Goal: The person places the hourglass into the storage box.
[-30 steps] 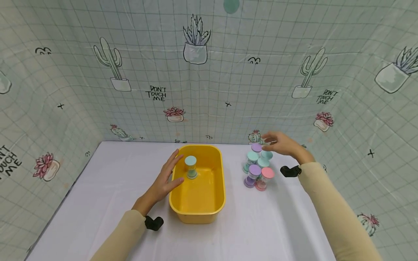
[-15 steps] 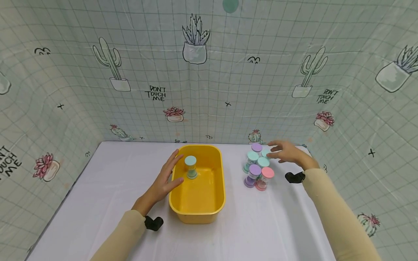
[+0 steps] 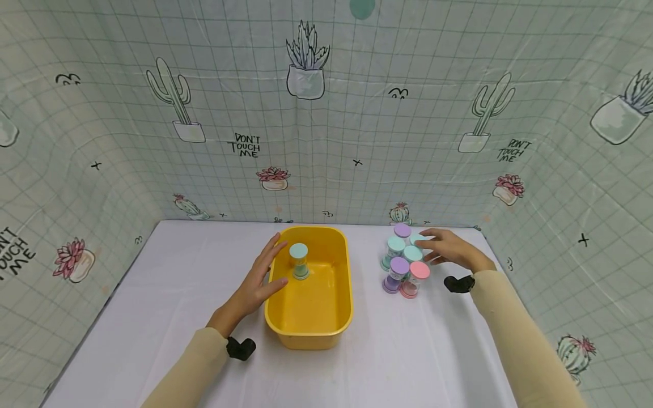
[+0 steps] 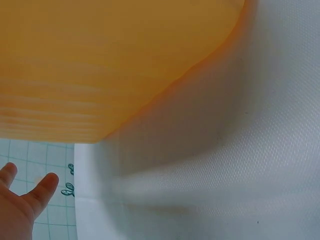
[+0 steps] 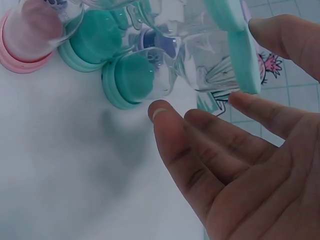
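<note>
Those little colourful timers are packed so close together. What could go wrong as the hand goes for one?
The right hand reaches over a tight cluster of sand timers standing upright and touching, so lifting the teal one at its fingertips might knock its neighbours over. The grip looks loose: the fingers only touch the cap, so it could slip. The left hand rests against the yellow tub, and a nudge there could topple the timer standing inside.
</note>
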The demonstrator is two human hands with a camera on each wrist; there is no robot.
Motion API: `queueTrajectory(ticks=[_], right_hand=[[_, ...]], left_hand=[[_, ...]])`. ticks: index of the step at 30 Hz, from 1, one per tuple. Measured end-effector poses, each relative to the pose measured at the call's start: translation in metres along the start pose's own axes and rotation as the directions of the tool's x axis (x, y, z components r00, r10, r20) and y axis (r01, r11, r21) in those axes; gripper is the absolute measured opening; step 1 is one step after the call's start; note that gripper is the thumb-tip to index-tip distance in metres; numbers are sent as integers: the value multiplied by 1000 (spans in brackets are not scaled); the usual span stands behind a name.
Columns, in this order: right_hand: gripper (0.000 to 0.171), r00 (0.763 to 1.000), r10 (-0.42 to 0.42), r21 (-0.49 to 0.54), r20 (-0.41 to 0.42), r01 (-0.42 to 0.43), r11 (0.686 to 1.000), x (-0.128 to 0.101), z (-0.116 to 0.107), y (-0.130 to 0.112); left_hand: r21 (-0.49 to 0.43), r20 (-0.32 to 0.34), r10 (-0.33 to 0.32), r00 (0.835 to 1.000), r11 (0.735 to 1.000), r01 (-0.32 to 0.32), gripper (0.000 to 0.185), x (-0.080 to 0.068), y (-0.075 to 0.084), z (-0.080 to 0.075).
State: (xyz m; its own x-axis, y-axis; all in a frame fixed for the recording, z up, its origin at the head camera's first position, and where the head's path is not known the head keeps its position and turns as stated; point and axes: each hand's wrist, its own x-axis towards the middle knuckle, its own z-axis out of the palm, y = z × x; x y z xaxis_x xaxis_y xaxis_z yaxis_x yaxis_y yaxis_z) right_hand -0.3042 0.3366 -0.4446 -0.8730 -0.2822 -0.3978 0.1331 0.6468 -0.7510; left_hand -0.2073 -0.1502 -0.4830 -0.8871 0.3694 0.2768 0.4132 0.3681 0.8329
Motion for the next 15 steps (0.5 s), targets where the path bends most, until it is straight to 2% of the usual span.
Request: queueTrajectory(ticks=[10,15], right_hand=[[90,1000,17,-17,-11,-17,1000,7,6,-4],[87,1000,13,-39,-10,-13,999,9,8,-9]], left_hand=[[14,2,-17,1000,1000,17,75,0,1,-1],[14,6,-18,1000,1000,18,74,1,-1,0]])
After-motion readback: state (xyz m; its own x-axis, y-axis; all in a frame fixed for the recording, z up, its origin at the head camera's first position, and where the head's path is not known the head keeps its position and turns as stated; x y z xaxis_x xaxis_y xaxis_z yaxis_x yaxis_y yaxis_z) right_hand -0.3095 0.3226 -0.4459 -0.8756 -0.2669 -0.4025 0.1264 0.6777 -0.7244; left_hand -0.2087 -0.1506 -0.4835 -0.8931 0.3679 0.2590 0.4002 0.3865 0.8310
